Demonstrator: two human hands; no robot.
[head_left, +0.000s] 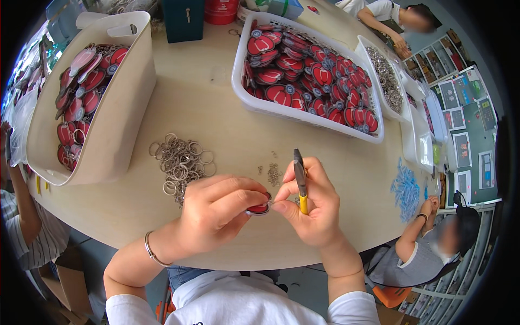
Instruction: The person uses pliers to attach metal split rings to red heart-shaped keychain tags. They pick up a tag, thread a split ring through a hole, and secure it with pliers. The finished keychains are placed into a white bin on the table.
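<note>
In my left hand (219, 208) is a red, dark-edged key tag (258, 208), pinched between thumb and fingers. My right hand (311, 203) grips pliers with dark jaws and yellow handles (301, 181), the jaws pointing away from me. Its thumb and forefinger meet at the tag's edge, where any small ring is too small to make out. Just beyond my hands lies a little heap of tiny metal rings (274, 173). A larger pile of split key rings with chains (180, 162) sits beyond my left hand.
A tall cream bin (135, 108) with finished-looking red tags stands at left. A white basket (309, 122) full of red tags is at the back. Farther right are a tray of metal rings (384, 78) and blue strips (405, 189). Co-workers sit around the table.
</note>
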